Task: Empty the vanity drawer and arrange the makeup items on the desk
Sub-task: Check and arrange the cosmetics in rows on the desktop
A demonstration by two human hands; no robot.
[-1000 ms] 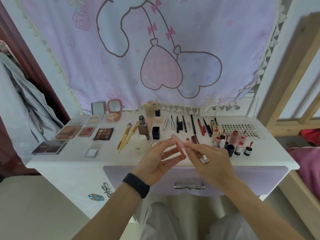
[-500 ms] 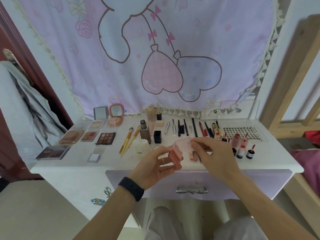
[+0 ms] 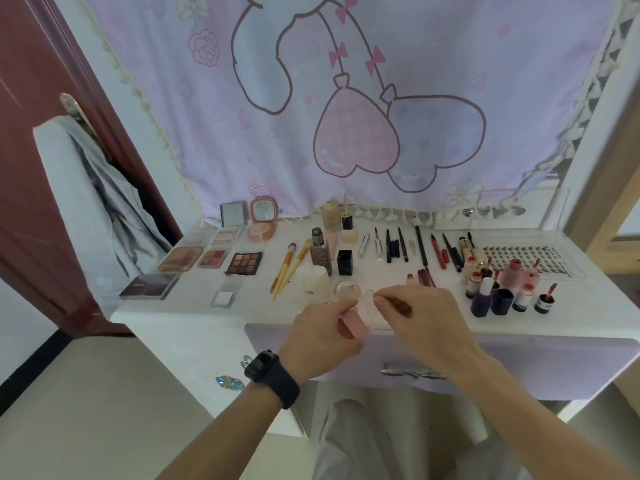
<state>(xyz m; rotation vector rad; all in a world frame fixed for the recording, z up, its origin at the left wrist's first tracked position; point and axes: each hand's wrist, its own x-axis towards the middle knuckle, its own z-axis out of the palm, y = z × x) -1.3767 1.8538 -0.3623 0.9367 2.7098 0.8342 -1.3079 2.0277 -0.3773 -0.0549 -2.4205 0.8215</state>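
A small pink compact with a clear lid hangs just above the front edge of the white desk. My left hand grips its pink base from the left. My right hand pinches the raised clear lid at its top edge. The lilac drawer below the desk top is closed, its silver bow handle showing. Makeup lies in rows across the desk: eyeshadow palettes, two brushes, pencils and mascaras, and small lip bottles.
A grey garment hangs at the left by a dark red door. A printed curtain backs the desk. A clear lash tray lies far right, two mirrors stand at the back, a wooden frame at right.
My hands have dropped slightly toward the desk's front edge with the compact. Its clear lid, shut a second ago, is now lifted open by my right fingers.
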